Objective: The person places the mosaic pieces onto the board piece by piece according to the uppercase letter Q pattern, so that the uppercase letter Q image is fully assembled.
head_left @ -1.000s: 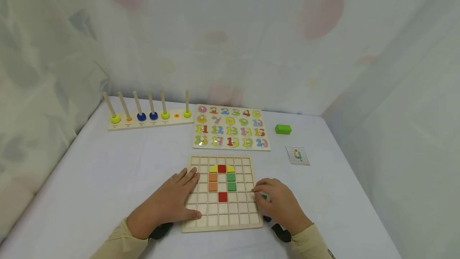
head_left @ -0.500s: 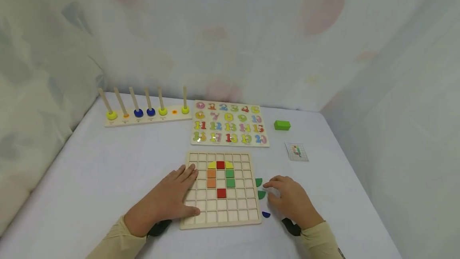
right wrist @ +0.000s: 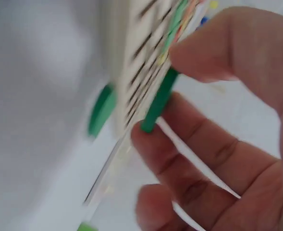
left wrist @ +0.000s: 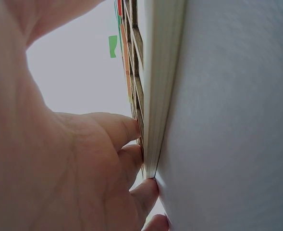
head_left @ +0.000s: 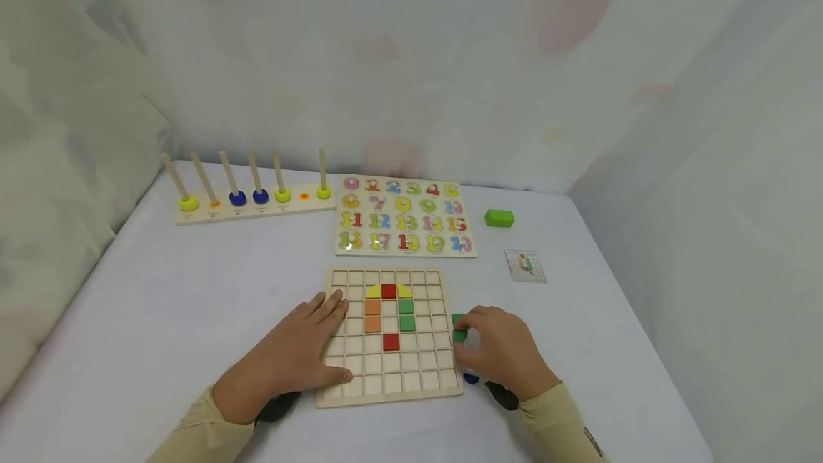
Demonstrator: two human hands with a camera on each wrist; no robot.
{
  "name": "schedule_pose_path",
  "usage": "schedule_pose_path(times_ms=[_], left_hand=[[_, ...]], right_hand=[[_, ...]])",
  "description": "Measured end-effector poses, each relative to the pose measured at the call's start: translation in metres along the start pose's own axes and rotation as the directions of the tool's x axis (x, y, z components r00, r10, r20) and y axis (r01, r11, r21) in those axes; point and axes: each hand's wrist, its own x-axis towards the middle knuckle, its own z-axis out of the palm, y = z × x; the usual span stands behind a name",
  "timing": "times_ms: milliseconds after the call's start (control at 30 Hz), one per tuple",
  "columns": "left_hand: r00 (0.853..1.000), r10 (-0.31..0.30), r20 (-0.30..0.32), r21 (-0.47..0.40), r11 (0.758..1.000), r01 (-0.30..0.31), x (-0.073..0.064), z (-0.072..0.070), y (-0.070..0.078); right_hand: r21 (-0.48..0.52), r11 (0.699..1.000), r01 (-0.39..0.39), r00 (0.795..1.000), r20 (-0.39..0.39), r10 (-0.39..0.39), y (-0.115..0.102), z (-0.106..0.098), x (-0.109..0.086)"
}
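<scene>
A wooden grid board (head_left: 373, 383) lies on the table, with yellow, red, orange and green tiles set in a ring in its upper middle. My left hand (head_left: 302, 352) rests spread on the board's left side, fingertips on its edge in the left wrist view. Beside the right edge, my right hand (head_left: 504, 349) pinches a green quarter-round tile (right wrist: 159, 101) between thumb and fingers, seen edge-on in the right wrist view. A second green tile (right wrist: 102, 109) lies against the board's side. Partly hidden under the right hand is a small blue half-round piece (head_left: 472, 379).
Behind the board lie a number puzzle (head_left: 405, 216) and, to its left, a peg stand (head_left: 283, 210) with yellow and blue rings. A green block (head_left: 499, 218) and a small pattern card (head_left: 525, 265) sit at the right. White cloth walls surround the table's back and sides.
My right hand first drew back from the board's edge, uncovering two green tiles, then returned and took hold of one. The left hand stays on the board. The whole head view has shifted slightly.
</scene>
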Motion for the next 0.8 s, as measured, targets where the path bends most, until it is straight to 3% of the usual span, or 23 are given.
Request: schedule_pose_path(times_ms=[200,467,800], left_hand=[[1.0,-0.014,-0.003,0.014,1.0,0.014,0.0,0.001,-0.002],[1.0,0.002,-0.013,0.018,1.0,-0.001,0.003,-0.001,0.002],[1.0,-0.001,-0.003,0.035,0.999,0.001,-0.001,-0.003,0.002]], right_hand=[[0.072,0.985,0.159,0.987,-0.022,-0.158,-0.024,0.0,0.019],[0.05,0.97,0.238,0.968,0.069,-0.241,-0.045,0.017,0.036],[-0.007,0.96,0.28,0.96,0.02,-0.28,-0.053,0.024,0.038]])
